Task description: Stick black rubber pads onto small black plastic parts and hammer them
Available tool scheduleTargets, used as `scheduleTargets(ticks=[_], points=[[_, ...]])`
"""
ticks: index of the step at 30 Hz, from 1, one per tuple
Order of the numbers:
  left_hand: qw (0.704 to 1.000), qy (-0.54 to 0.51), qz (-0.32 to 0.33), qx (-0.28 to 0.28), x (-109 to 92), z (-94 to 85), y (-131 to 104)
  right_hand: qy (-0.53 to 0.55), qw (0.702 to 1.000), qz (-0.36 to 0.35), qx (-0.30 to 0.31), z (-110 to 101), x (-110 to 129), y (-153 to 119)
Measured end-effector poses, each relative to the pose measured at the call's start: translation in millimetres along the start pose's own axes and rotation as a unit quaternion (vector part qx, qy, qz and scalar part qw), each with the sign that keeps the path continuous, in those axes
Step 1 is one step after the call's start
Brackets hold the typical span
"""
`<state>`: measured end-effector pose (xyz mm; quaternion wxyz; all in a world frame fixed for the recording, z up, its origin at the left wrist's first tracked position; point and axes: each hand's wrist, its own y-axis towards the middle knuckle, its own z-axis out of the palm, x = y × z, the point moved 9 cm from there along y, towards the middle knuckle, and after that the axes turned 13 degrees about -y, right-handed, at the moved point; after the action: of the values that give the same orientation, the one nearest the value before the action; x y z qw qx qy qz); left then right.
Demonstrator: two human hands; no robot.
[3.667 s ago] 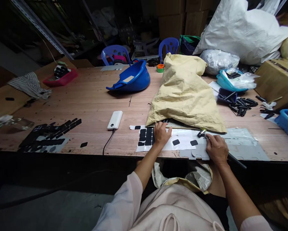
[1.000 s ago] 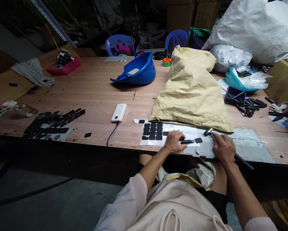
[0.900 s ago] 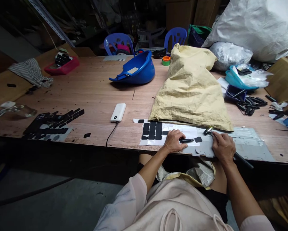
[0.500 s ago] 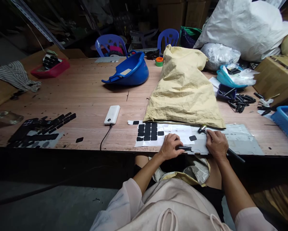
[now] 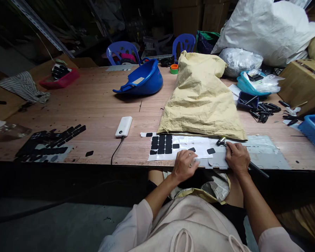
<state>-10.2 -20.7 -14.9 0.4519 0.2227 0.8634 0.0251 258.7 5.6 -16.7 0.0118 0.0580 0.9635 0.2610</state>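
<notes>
My left hand (image 5: 185,163) hovers at the table's front edge with its fingers loosely bent and apart; I see nothing in it. Beside it lies a white sheet (image 5: 186,140) carrying rows of black rounded-square pads (image 5: 161,144). A single pad (image 5: 211,151) rests farther right, and another (image 5: 192,149) shows just beyond my left fingers. My right hand (image 5: 237,157) is wrapped round a small hammer (image 5: 221,141), whose head lies to the left and whose dark handle points back over the edge. Beneath that hand is a grey board (image 5: 265,154).
A yellow sack (image 5: 201,101) lies directly behind the sheet. Farther left are a white power bank (image 5: 124,126) with a cable and a blue basin (image 5: 146,78). Black handle-like parts (image 5: 264,111) and a blue bin (image 5: 313,131) sit at right. Black strips (image 5: 68,134) lie at left.
The black part that was in my left hand is gone from it, and the fingers have spread. A pad beyond that hand now shows. My right hand keeps the hammer in place.
</notes>
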Motion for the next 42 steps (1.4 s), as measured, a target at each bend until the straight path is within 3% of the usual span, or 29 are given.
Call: scheduleTargets(ticks=[3,7,9,13,16,21,25,30,34,37,42], points=[[0.997,0.049,-0.055,-0.028,15.6,-22.2,55.8,-0.001,1.0,0.0,-0.001,-0.4,0.5,0.0],[0.982,0.136,-0.111,0.071,36.1,-23.7,114.7,-0.006,1.0,-0.006,-0.001,-1.9,1.7,0.0],[0.979,0.145,-0.114,0.081,38.7,-30.0,135.1,-0.006,1.0,-0.006,0.003,-1.6,1.8,0.0],[0.989,0.121,-0.08,0.02,33.5,-52.2,166.6,-0.006,1.0,-0.008,0.001,-1.5,2.2,-0.3],[0.992,0.115,-0.056,0.021,34.2,-53.1,178.4,-0.01,1.0,-0.006,-0.004,-2.1,2.2,-0.6],[0.981,0.166,-0.053,0.09,44.2,-34.1,171.3,-0.013,1.0,-0.007,-0.001,-1.9,3.1,-1.0],[0.973,0.198,-0.066,0.102,48.2,-30.0,160.4,-0.01,1.0,-0.001,0.002,-0.7,2.0,-1.0],[0.975,0.17,-0.065,0.127,48.1,-25.9,158.1,-0.013,1.0,-0.006,0.0,-0.7,2.3,-0.2],[0.982,0.132,-0.078,0.114,49.2,-28.5,150.8,-0.018,1.0,-0.012,-0.012,-3.7,3.5,0.4],[0.989,0.088,-0.068,0.098,42.8,-26.7,129.1,-0.016,1.0,-0.01,-0.018,-4.7,3.5,0.3],[0.991,0.03,-0.042,0.126,30.9,0.0,78.1,-0.005,1.0,-0.006,-0.021,-4.1,2.6,-0.4]])
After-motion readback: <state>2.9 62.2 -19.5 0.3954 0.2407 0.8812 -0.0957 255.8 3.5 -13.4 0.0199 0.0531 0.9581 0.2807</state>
